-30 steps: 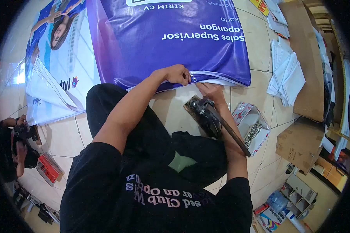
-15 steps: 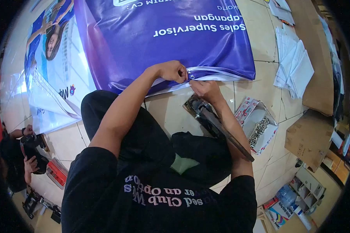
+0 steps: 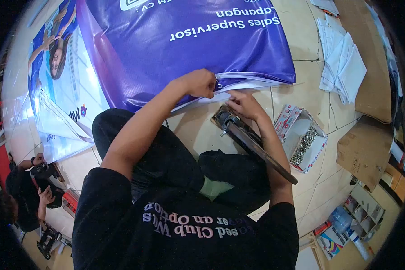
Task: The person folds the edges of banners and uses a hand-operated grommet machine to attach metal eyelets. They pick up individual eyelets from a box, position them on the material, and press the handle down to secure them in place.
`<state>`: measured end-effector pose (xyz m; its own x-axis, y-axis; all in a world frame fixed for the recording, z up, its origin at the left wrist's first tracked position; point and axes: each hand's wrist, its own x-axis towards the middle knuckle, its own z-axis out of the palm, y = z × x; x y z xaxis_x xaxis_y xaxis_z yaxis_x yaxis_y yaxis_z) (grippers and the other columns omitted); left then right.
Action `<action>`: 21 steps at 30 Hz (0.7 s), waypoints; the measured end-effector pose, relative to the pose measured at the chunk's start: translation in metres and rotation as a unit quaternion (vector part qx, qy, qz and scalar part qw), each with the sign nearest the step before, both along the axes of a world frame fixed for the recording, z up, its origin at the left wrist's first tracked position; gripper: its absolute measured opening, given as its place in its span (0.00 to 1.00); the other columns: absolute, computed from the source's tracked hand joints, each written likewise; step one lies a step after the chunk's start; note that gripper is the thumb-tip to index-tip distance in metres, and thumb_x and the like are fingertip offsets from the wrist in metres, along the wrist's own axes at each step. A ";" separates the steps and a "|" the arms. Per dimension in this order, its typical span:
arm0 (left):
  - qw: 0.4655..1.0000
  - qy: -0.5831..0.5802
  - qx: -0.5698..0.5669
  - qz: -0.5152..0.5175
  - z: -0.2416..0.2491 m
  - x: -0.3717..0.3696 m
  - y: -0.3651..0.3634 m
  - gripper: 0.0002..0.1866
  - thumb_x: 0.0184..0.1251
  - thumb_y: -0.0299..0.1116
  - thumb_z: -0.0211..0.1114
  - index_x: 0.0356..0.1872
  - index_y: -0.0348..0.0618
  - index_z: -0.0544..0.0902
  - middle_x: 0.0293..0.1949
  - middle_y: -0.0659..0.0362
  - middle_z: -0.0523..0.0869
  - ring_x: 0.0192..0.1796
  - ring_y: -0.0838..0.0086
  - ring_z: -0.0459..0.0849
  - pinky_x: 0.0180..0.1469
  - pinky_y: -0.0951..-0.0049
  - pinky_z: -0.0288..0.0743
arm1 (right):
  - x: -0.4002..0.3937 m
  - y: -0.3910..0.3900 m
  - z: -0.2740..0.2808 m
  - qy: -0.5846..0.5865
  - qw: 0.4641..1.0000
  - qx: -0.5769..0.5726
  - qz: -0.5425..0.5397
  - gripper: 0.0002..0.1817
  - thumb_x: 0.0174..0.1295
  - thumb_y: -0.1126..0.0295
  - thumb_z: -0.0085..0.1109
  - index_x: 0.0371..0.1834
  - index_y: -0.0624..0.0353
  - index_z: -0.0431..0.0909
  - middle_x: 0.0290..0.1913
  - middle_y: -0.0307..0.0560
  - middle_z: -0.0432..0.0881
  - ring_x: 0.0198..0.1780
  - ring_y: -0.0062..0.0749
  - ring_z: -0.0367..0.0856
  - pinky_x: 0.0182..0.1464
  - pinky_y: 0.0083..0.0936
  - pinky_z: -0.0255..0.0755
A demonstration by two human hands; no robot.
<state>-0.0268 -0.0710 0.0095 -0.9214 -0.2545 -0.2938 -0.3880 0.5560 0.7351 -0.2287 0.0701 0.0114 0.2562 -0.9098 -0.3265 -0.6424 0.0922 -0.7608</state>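
POSE: your left hand point(image 3: 199, 83) pinched the purple banner point(image 3: 184, 45) hem, grip closed; your right hand point(image 3: 244, 104) pressed flat beside it, fingers spread, over the eyelet press point(image 3: 252, 141) | COUNT: one banner on the floor point(image 3: 301, 90), one press, one eyelet box point(image 3: 303, 145) | HIDDEN: eyelet under fingertips, unclear.

Two printed banners on the floor: one purple banner point(image 3: 184, 40), one white banner point(image 3: 58, 99). One eyelet press point(image 3: 252, 141) with a long handle. One open box of eyelets point(image 3: 303, 146), too many eyelets to count. One stack of white sheets point(image 3: 344, 63). Two cardboard boxes point(image 3: 364, 150) at the right. Two hands at the banner edge: left hand point(image 3: 198, 83), right hand point(image 3: 244, 104).
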 end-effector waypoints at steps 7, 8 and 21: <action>0.994 -0.019 -0.109 -0.007 0.016 -0.005 0.028 0.20 0.42 0.45 0.74 0.32 0.41 0.83 0.37 0.50 0.82 0.41 0.53 0.82 0.44 0.57 0.76 | -0.036 0.092 0.070 -0.220 0.944 0.121 -0.215 0.24 0.68 0.62 0.52 0.65 0.60 0.68 0.51 0.54 0.81 0.52 0.38 0.79 0.54 0.32 0.70; 0.989 -0.030 -0.145 -0.011 0.009 -0.006 0.032 0.20 0.43 0.43 0.73 0.36 0.42 0.83 0.37 0.50 0.82 0.42 0.53 0.82 0.45 0.57 0.77 | -0.025 0.105 0.092 -0.317 0.901 0.161 -0.250 0.29 0.64 0.61 0.57 0.67 0.63 0.65 0.57 0.53 0.77 0.60 0.41 0.73 0.61 0.34 0.66; 0.926 0.088 -0.310 0.195 -0.002 0.010 0.097 0.08 0.59 0.30 0.56 0.38 0.41 0.80 0.41 0.54 0.82 0.48 0.63 0.81 0.43 0.64 0.81 | 0.068 0.106 0.091 0.151 0.938 0.015 -0.312 0.26 0.57 0.48 0.62 0.49 0.58 0.81 0.44 0.56 0.84 0.47 0.48 0.83 0.52 0.35 0.73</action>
